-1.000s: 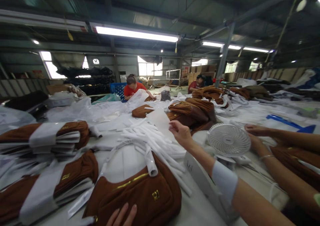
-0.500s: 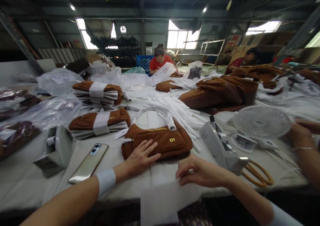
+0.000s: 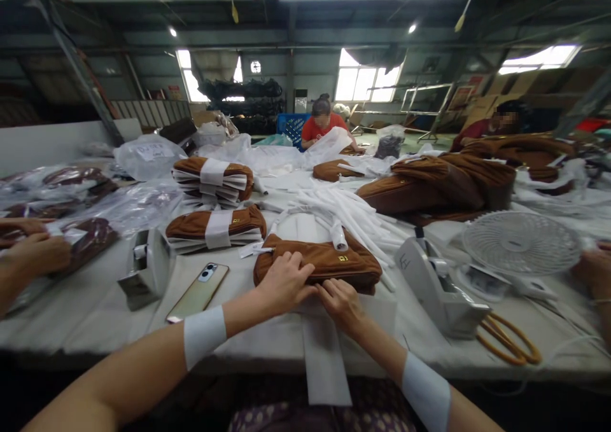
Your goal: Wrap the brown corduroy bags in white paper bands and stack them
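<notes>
Brown bag (image 3: 360,270) w/ white-wrapped handle (image 3: 286,214), front & center on the bench (image 3: 267,343); my L hand (image 3: 286,279) & R hand (image 3: 340,301) close together at its near edge.
White strip (image 3: 327,368) hangs off the bench front, not yet around this bag; stacks at L (image 3: 174,228) (image 3: 226,172) are banded. Fingertips, bag's underside & strip's upper end hidden; can't tell if hands are clamped on anything. Co-worker's hand (image 3: 596,266), far R, cut off.

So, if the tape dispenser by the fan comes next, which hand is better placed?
Probably the right hand, which is nearer the tape dispenser by the fan. The left hand, on the brown bag, would have to reach past it.
</notes>
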Demonstrator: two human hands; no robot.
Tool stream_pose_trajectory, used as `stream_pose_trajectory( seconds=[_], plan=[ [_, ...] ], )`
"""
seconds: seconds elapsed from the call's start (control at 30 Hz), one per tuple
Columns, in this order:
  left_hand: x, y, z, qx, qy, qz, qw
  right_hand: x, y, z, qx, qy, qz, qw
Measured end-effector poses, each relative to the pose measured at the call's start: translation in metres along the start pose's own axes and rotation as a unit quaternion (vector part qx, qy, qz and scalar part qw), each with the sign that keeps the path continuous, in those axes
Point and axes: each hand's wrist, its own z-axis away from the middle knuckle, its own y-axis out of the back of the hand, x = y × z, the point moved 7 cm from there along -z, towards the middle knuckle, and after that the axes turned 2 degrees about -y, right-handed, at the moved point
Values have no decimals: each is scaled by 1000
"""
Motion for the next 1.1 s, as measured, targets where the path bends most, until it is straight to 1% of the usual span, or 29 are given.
stream_pose_trajectory(
  seconds=[0.03, 0.1, 0.2, 0.3, 0.37, 0.47, 0.53, 0.6, 0.67, 0.7, 0.77, 0.87, 0.93, 1.03, 1.1],
  plan=[
    [3, -6, 7, 16, 14, -41, 999, -1, 1, -1, 9, 8, 3, 1000],
    [6, -24, 17, 30, 22, -93, 995, 0, 2, 0, 13, 18, 0, 1000],
    [1, -48, 21, 31, 3, -98, 995, 11, 5, 11, -2, 21, -11, 1000],
    [-5, -59, 19, 29, -36, -84, 995, 33, 15, 28, -11, -7, -9, 1000],
    [-8, -61, 17, 23, -61, -72, 995, 47, 23, 35, -8, -15, -6, 1000],
    [-13, -63, 15, 4, -91, -57, 994, 64, 29, 30, -3, -22, 1, 1000],
    [-15, -63, 15, -11, -107, -51, 993, 75, 23, 21, -31, -55, -5, 998],
    [-14, -63, 15, -25, -116, -47, 992, 86, 9, 15, -85, -96, -25, 991],
    [-9, -60, 13, -32, -112, -49, 992, 93, -4, 12, -131, -131, -45, 982],
    [-5, -58, 11, -31, -105, -51, 993, 96, -8, 12, -142, -145, -50, 978],
    [4, -55, 7, -22, -79, -64, 995, 98, -11, 13, -146, -162, -57, 974],
    [16, -55, 4, 4, -49, -120, 992, 98, -13, 18, -149, -171, -67, 972],
    [21, -58, 5, 31, -68, -153, 985, 96, -13, 23, -152, -174, -72, 970],
    [23, -66, 13, 80, -117, -159, 977, 98, -11, 27, -151, -180, -89, 968],
    [21, -69, 18, 109, -128, -152, 974, 107, -9, 25, -162, -183, -152, 958]
  ],
)
